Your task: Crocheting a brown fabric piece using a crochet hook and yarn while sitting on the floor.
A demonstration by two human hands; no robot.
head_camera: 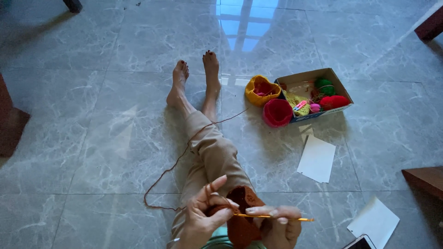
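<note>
On the floor (92, 138) I sit with my legs (207, 138) stretched out in front of me, feet bare. Low in the view, above my lap, my left hand (203, 216) is closed around the brown crochet piece (244, 203), with the brown yarn (184, 152) wound over its fingers. My right hand (281, 226) is closed on a yellow hook (272, 216), which lies nearly level, and its tip goes into the brown piece where the two hands meet. From the left hand the yarn runs down to the floor at my left, makes a loop there, then crosses over my legs toward a yellow basket (260, 90).

Just beside the yellow basket stands a pink one (277, 113), and both touch a cardboard box (318, 76). Inside the box I see a green ball (325, 85), a red ball (334, 101) and some smaller pieces that I cannot tell apart. Two white sheets (317, 158) lie on the floor to my right, one near the box and one closer to me. A phone (362, 243) shows at the bottom edge, only its corner.
</note>
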